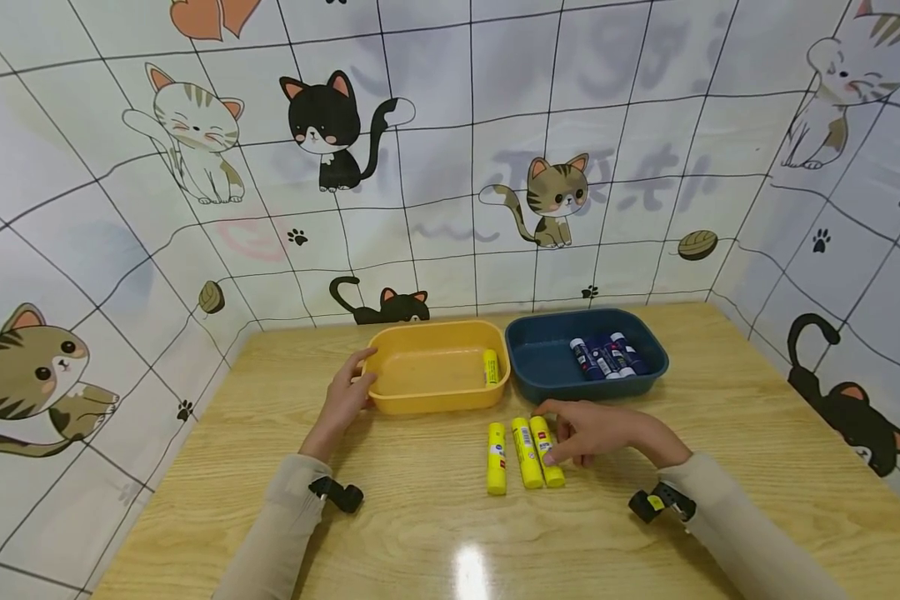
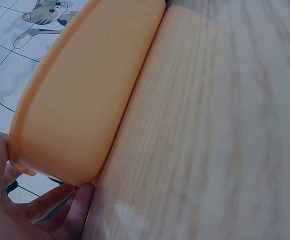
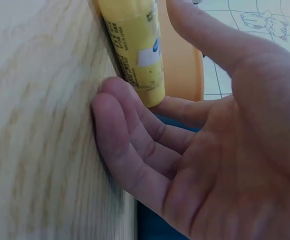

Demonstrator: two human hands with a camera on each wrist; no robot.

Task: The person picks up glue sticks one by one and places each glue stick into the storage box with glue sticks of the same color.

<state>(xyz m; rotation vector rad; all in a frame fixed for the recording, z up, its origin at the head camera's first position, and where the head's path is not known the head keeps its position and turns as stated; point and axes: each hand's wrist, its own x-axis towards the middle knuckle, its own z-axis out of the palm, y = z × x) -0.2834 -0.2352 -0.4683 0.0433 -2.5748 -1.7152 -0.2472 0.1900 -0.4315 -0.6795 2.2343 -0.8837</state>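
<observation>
My left hand (image 1: 348,390) holds the left end of a yellow plastic bin (image 1: 427,402), fingers at its rim and wall; the left wrist view shows fingertips by its bottom edge. Inside that bin, a yellow glue stick (image 1: 491,367) leans at the right end. Three more lie on the table: a left one (image 1: 497,458), a middle one (image 1: 527,452) and a right one (image 1: 547,452). My right hand (image 1: 588,431) pinches the right glue stick, index finger at its far end and thumb along its body. In the right wrist view, the other fingers curl near the tabletop.
A dark blue bin (image 1: 562,389) stands against the yellow bin's right side, holding several dark blue glue sticks (image 1: 606,357) with white ends. Both bins stand near the back edge of the wooden table (image 1: 405,517). Cat-printed sheeting (image 1: 450,192) rises behind and on both sides.
</observation>
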